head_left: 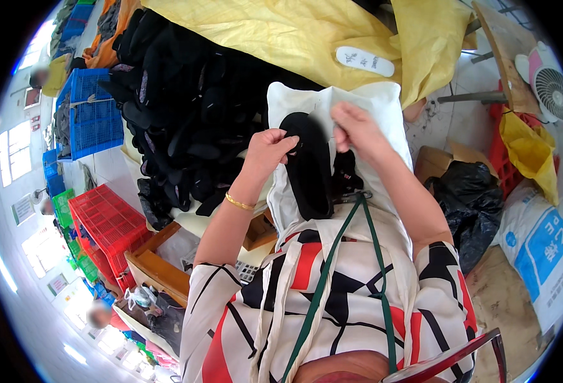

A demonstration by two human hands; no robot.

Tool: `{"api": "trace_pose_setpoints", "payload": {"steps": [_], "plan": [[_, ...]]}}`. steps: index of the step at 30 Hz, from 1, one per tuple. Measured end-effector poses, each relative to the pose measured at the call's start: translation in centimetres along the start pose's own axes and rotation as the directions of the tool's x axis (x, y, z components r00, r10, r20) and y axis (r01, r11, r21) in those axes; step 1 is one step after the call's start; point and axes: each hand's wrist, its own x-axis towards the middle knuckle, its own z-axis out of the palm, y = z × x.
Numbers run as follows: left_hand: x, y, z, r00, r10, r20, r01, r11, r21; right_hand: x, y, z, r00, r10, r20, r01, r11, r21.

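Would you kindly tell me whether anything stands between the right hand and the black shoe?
Nothing visible blocks the right hand from the black shoe, which the left hand grips by its edge; blur beside the right hand hides fine detail.

**Blk shoe (313, 172), wht cloth (380, 105), loud blouse (307, 265)**

The shoe's all blk, matte. Shoe pile (185, 96) also blk, w/ a few small purplish patterned bits. The cloth's plain wht. The blouse: wht/cream base w/ blk + red angular blocks & thin blk lines; straps (284, 287) cream, cord (388, 319) dk grn. Bangle (238, 203) gold; glasses frame (497, 348) dk red. Up top: sheet (281, 22) pale yel, insole (364, 61) wht w/ dk handwritten marks. L side: blue crate (96, 121), red crate (109, 220), bright grn crates (63, 207); drawer (160, 271) orange-brn. R side: fan (552, 89) wht w/ pink; plastic bag (465, 198) glossy blk; sack (543, 249) wht w/ lg blue panel.
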Motion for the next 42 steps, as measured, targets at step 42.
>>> {"api": "trace_pose_setpoints", "payload": {"steps": [42], "plan": [[-1.4, -1.5, 1.3, 0.538, 0.818, 0.204, -0.592, 0.195, 0.782, -4.3, 0.4, 7.1, 0.958, -0.288, -0.016, 0.267, 0.866, 0.423]]}}
